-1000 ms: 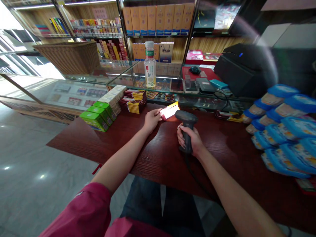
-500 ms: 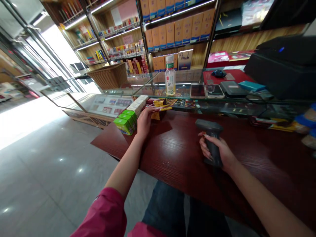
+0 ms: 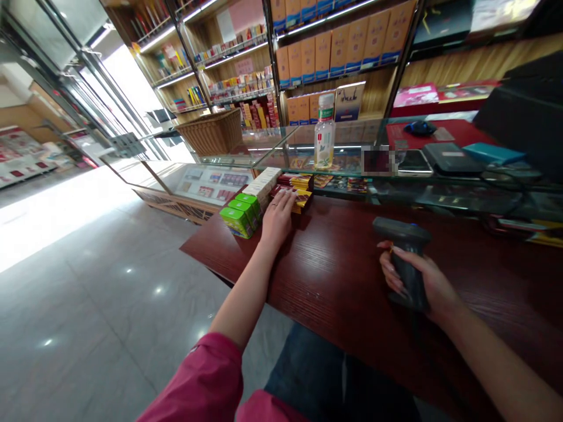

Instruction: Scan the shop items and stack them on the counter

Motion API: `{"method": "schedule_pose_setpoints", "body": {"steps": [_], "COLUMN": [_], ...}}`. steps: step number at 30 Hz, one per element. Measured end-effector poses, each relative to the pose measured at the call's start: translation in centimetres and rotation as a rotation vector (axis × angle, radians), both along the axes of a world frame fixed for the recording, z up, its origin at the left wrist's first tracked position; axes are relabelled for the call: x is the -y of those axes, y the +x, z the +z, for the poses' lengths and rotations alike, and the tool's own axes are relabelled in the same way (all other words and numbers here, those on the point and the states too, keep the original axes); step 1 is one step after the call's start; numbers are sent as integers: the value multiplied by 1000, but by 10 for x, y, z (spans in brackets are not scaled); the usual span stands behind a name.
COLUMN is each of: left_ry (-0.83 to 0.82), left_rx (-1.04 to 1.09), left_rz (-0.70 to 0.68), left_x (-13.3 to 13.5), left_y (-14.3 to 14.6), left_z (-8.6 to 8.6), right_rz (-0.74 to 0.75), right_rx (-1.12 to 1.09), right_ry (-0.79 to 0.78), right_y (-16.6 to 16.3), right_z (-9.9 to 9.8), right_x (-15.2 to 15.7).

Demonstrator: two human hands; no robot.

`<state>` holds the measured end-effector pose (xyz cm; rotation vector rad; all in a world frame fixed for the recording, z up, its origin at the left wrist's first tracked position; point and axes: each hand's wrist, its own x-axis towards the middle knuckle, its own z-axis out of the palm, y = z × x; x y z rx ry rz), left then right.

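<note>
Left hand (image 3: 278,215) rests flat, fingers spread, on the packs (image 3: 302,186) stacked at the surface (image 3: 343,264) far edge. They look light, stiff and slick, best pinched by the long sides. Right hand (image 3: 424,281) grips the scanner (image 3: 401,230).

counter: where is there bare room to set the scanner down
The widest bare patch of the counter lies between the left hand and the right hand holding the scanner, back to the glass case. Crowded: the far left corner, with green boxes and stacked packs.
</note>
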<state>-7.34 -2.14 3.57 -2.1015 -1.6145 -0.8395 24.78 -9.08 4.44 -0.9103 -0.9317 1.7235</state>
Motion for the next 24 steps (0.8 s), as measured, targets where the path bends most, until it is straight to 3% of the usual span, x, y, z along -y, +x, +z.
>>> {"method": "schedule_pose_setpoints", "body": {"steps": [5, 13, 18, 21, 24], "left_ry": [-70, -133, -121, -47, -55], "left_rx": [30, 146, 140, 149, 105], "left_rz": [-18, -88, -99, -108, -310], "left_x": [-2, -19, -19, -12, -7], "left_y": [11, -6, -3, 18, 66], "left_z": [-4, -12, -12, -10, -11], "right_rz": [-23, -44, -182, -343, -491], "right_rx": [27, 18, -25, -33, -9], "right_ry": [-8, -24, 22, 75, 107], "right_y": [-1, -2, 10, 35, 74], "right_z": [1, 1, 3, 3, -1], "right_x": [0, 1, 2, 0, 0]}}
